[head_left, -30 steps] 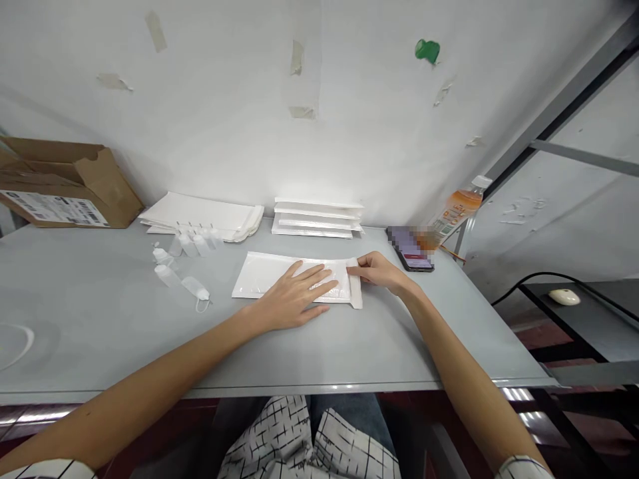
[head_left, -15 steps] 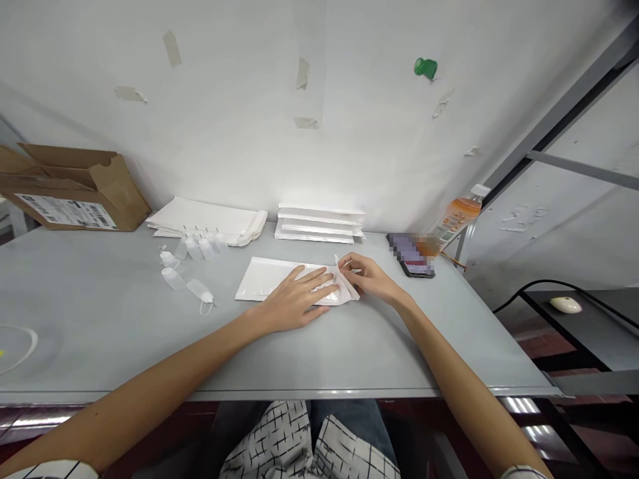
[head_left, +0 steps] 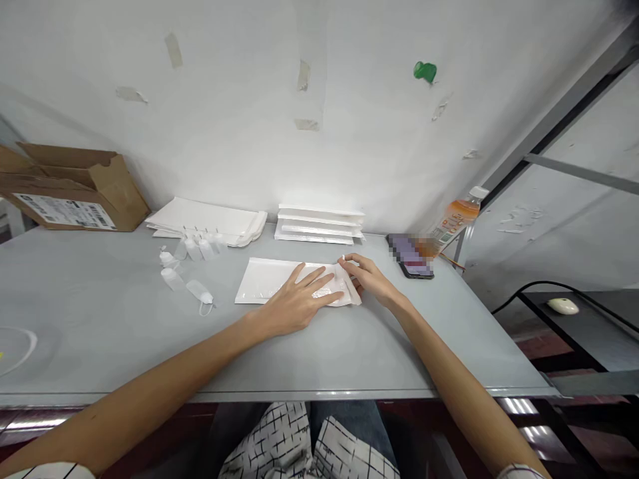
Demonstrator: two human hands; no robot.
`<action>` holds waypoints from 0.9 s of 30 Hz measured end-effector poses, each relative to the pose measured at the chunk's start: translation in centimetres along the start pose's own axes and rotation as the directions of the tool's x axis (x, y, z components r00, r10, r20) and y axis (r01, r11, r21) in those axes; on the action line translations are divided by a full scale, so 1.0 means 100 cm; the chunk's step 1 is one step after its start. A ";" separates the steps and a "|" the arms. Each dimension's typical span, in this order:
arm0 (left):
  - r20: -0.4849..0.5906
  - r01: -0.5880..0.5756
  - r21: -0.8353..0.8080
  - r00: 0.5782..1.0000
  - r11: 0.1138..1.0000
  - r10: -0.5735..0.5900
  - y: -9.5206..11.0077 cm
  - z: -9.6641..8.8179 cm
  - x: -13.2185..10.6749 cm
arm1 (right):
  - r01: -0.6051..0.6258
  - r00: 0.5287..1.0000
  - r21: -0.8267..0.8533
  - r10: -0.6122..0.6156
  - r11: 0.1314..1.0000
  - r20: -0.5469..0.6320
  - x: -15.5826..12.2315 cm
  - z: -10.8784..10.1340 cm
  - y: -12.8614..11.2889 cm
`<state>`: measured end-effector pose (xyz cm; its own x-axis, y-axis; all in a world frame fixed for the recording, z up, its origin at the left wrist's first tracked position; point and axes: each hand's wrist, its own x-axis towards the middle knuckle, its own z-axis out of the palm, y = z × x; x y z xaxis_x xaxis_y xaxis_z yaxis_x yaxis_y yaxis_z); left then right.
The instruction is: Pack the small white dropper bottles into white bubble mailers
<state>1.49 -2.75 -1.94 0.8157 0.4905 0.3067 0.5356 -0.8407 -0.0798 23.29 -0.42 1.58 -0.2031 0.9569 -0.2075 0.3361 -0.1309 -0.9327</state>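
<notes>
A white padded envelope (head_left: 264, 283) lies flat on the grey table (head_left: 124, 346) in front of me. My left hand (head_left: 294, 299) rests on its right half, fingers spread flat. At the envelope's right end, my right hand (head_left: 367, 276) presses the folded flap (head_left: 349, 293) down with its fingertips together.
Two stacks of white envelopes (head_left: 319, 223) (head_left: 210, 218) lie against the wall. Several small white squeeze bottles (head_left: 192, 256) sit left of the envelope. A phone (head_left: 410, 256) and an orange drink bottle (head_left: 452, 223) are at the right, a cardboard box (head_left: 64, 189) at far left.
My right hand has lifted the envelope's flap and folded it leftward over the envelope's end. My left hand has stayed flat on the envelope.
</notes>
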 end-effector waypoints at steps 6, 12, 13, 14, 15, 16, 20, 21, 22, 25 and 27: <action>0.035 -0.047 -0.005 0.998 0.999 0.047 -0.003 -0.002 -0.002 | -0.017 0.995 0.015 0.015 1.000 0.103 -0.004 -0.004 -0.005; -0.062 -0.122 -0.052 0.991 0.991 0.118 -0.011 -0.001 -0.002 | -0.008 0.999 0.030 0.006 1.000 0.049 -0.001 -0.006 0.002; -0.079 -0.127 -0.063 0.989 0.990 0.122 -0.011 0.000 -0.002 | -0.011 0.999 0.045 0.009 0.999 0.038 0.000 -0.006 0.003; -0.100 -0.130 -0.074 0.987 0.989 0.122 -0.011 0.000 -0.002 | -0.017 1.000 0.062 0.016 0.998 0.026 0.002 -0.005 0.005; -0.125 -0.130 -0.086 0.985 0.988 0.119 -0.011 0.001 -0.002 | -0.026 1.000 0.078 0.026 0.997 0.012 0.003 -0.004 0.007; -0.153 -0.130 -0.098 0.982 0.987 0.114 -0.009 0.001 -0.002 | -0.034 0.999 0.093 0.035 0.995 -0.008 0.004 -0.002 0.008; -0.278 -0.120 -0.118 0.957 0.986 0.083 -0.001 0.003 0.001 | -0.029 0.993 0.147 0.045 0.989 -0.112 0.008 0.006 0.015; -0.301 -0.115 -0.102 0.950 0.988 0.079 0.000 0.004 0.001 | -0.017 0.990 0.162 0.040 0.987 -0.137 0.009 0.009 0.016; -0.321 -0.110 -0.078 0.944 0.991 0.079 0.001 0.005 0.002 | -0.003 0.987 0.177 0.031 0.984 -0.161 0.009 0.011 0.017; -0.380 -0.112 -0.009 0.919 0.994 0.101 0.001 0.009 0.003 | 0.059 0.976 0.198 -0.016 0.978 -0.216 0.009 0.017 0.020; -0.438 -0.116 0.001 0.893 0.993 0.105 0.000 0.009 0.004 | 0.110 0.970 0.200 -0.061 0.974 -0.235 0.008 0.020 0.019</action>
<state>2.00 -2.30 -2.65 0.6885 0.2495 0.6810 0.4374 -0.8918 -0.1155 21.96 -0.37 -0.95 -0.0014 0.9972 -0.0747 0.1208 -0.0740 -0.9899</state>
